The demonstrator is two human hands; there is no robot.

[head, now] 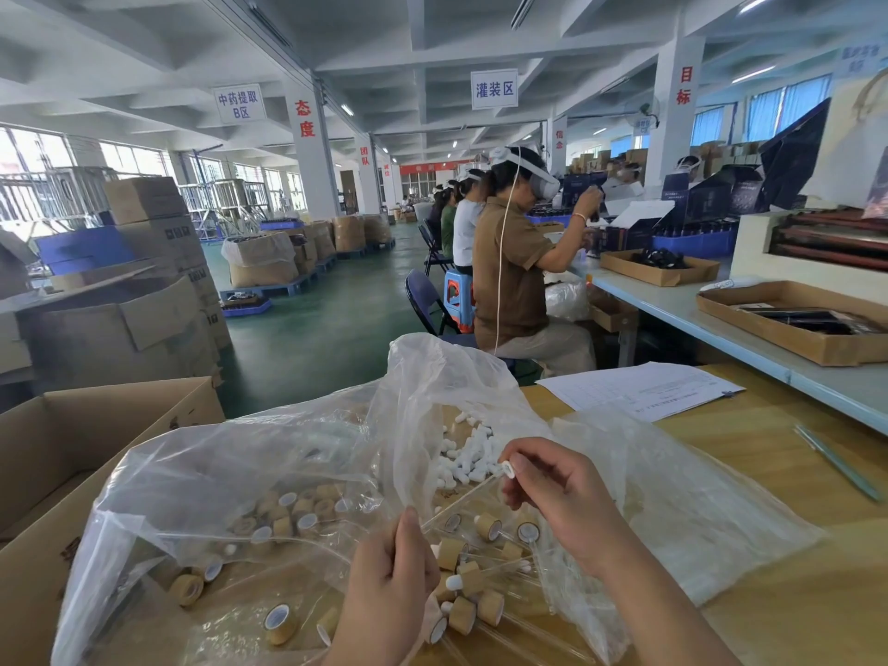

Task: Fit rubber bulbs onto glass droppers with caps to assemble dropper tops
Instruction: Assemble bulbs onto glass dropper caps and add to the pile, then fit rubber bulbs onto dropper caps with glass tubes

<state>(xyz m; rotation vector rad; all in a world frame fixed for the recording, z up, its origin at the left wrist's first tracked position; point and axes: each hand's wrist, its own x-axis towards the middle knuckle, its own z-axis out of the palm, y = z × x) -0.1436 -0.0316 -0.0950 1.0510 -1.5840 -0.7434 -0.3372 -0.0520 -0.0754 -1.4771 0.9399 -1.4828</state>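
The 2 hands work close together over a crumpled clear plastic bag [230, 473] on a wooden table [793, 593]. The left hand [389, 584] sits lower and nearer the body, fingers curled, thumb up, pinching the lower end of a glass dropper [460, 499]. The right hand [552, 492] is higher and to the right; its fingertips pinch a white rubber bulb [508, 469] at the dropper's upper end.

The dropper's long axis runs on a slant from the left thumb up and right to the bulb. Whether the bulb is fully seated on the glass cannot be told.

Just behind the bulb a heap of loose bulbs [463, 456] lies inside the bag. Tan caps [288, 514] are scattered in the bag to the left of the hands. Between and below the wrists lie assembled tops [463, 581], with glass tubes pointing several ways.

A raised fold of the bag stands just behind the left hand. An open cardboard box [72, 449] lies along the bag's left side. To the right, past the bag's edge, bare tabletop reaches a paper sheet [634, 389] and a thin pen [836, 461], both well apart from the hands.
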